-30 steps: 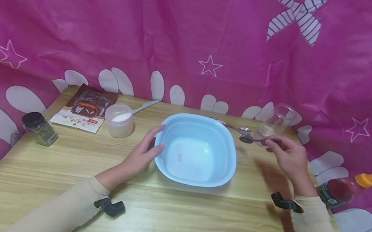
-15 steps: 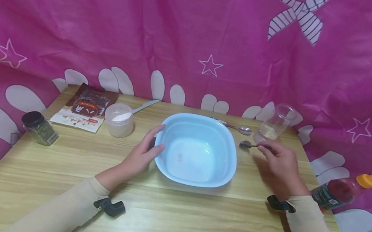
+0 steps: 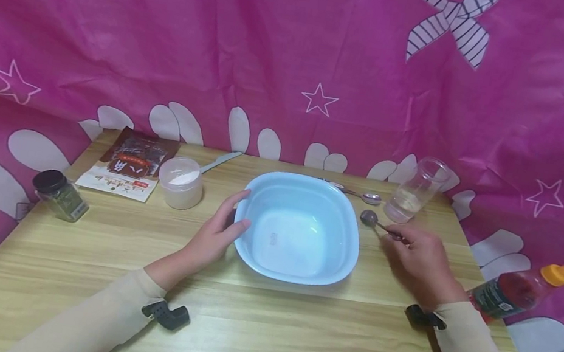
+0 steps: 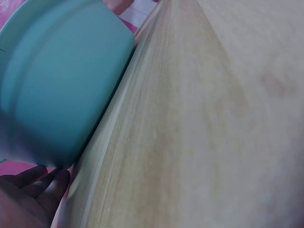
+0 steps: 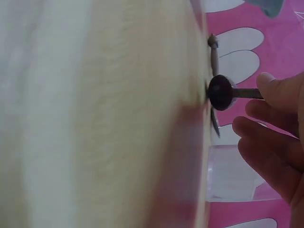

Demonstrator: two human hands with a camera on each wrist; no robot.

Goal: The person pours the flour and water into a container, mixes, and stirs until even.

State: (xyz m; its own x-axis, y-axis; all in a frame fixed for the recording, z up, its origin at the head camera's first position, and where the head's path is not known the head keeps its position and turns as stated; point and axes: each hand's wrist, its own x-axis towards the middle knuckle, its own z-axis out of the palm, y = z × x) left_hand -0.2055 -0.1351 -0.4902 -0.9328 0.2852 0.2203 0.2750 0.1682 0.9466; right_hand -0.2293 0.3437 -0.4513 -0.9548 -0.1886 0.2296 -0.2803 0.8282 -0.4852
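A light blue plastic basin stands in the middle of the wooden table. At its left side my left hand holds the rim, thumb on the edge and the other fingers against the outer wall; these fingers touch the wall low down in the left wrist view. To the right of the basin my right hand pinches the handle of a small metal spoon. The spoon's bowl points toward the basin, close over the table. The right wrist view shows thumb and forefinger on the spoon's handle.
Behind the spoon stand a clear cup with some liquid and another spoon. A red sauce bottle is by the right edge. Left are a tub of white powder, a knife, a brown packet and a spice jar.
My right hand has lowered toward the table and come slightly nearer me with the spoon, away from the clear cup. My left hand and the basin have stayed in place.
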